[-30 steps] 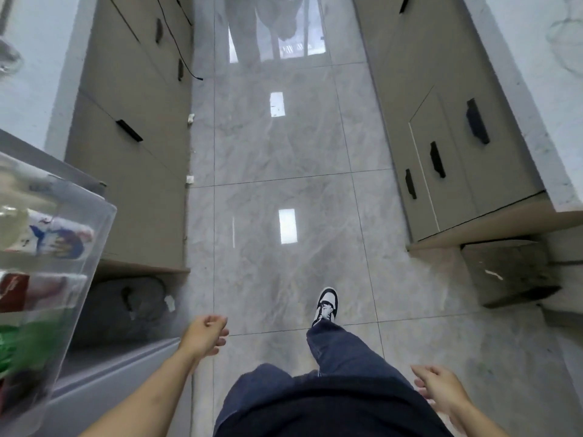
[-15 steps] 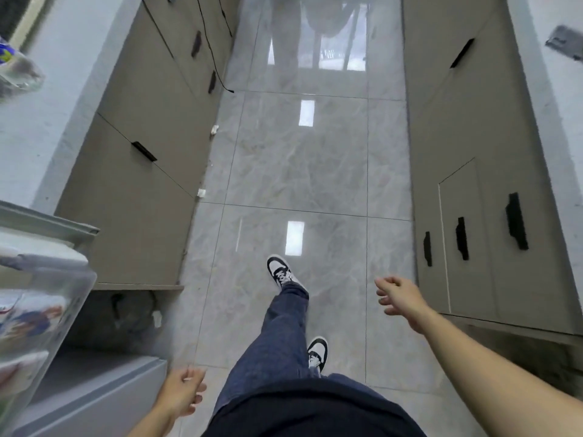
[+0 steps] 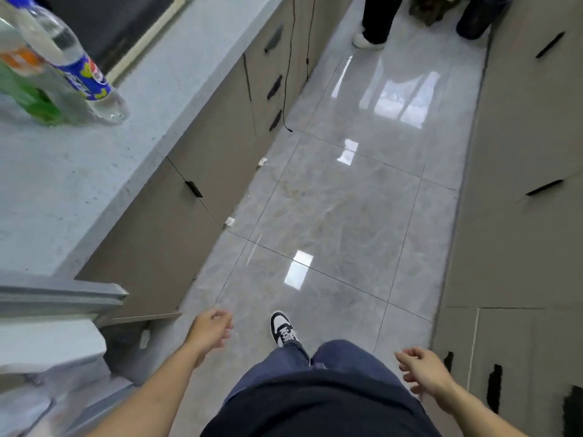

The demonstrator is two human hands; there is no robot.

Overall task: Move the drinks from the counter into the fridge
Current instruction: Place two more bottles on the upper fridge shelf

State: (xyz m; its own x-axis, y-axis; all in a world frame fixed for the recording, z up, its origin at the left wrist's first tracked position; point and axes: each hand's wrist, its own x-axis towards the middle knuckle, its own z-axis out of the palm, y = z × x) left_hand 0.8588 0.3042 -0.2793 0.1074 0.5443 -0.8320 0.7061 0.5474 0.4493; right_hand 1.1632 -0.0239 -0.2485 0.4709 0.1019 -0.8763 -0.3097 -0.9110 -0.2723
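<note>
On the grey counter (image 3: 94,171) at the upper left stand a clear bottle with a blue label (image 3: 75,67) and, partly behind it, a green bottle with an orange label (image 3: 28,86). The open fridge door (image 3: 56,313) juts in at the lower left. My left hand (image 3: 209,331) hangs over the floor beside that door, fingers loosely curled, holding nothing. My right hand (image 3: 424,372) hangs at the lower right, fingers relaxed, also holding nothing. Both hands are far from the bottles.
A tiled aisle (image 3: 334,212) runs between beige cabinets on the left (image 3: 195,197) and right (image 3: 517,184). Another person's legs (image 3: 375,23) stand at the far end. A black cable (image 3: 288,89) hangs down the left cabinets. My shoe (image 3: 282,329) steps forward.
I have walked forward along the aisle; the counter and its bottles have come into view. My left hand swung forward and my right hand dropped back to my side.
</note>
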